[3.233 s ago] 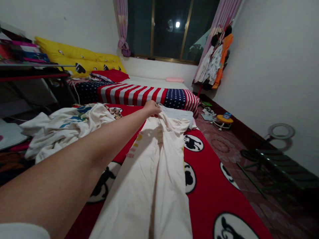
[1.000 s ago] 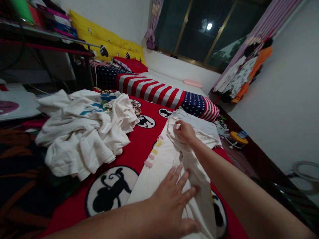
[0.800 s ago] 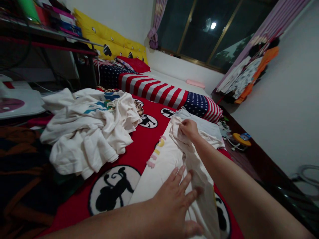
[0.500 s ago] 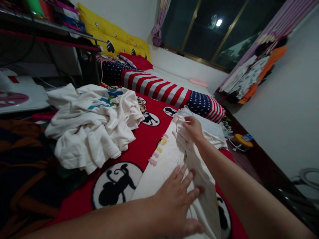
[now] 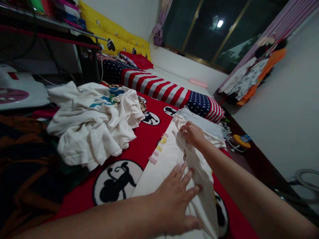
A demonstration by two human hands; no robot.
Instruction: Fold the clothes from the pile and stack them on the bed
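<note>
A white shirt (image 5: 164, 172) with pink and yellow lettering lies partly folded on a red blanket (image 5: 129, 151). My left hand (image 5: 176, 199) rests on its lower part, palm down and fingers spread. Farther up the shirt, by its neck end, my right hand (image 5: 193, 133) has curled fingers closed on the white fabric; the fingertips are partly hidden. Beyond that hand, a pale grey garment (image 5: 203, 122) lies spread out, partly under the shirt.
To the left is a crumpled heap of white clothing (image 5: 97, 122) with a blue print. Dark brown and navy cloth (image 5: 27, 172) fills the near left, below a white appliance (image 5: 22, 89). A bed with a flag-pattern cover (image 5: 159, 88) stands behind; a yellow stool (image 5: 241, 141) is at right.
My right hand has come slightly down and toward me along the shirt, bringing the edge it held down against the cloth. My left hand stays nearly in place, still spread.
</note>
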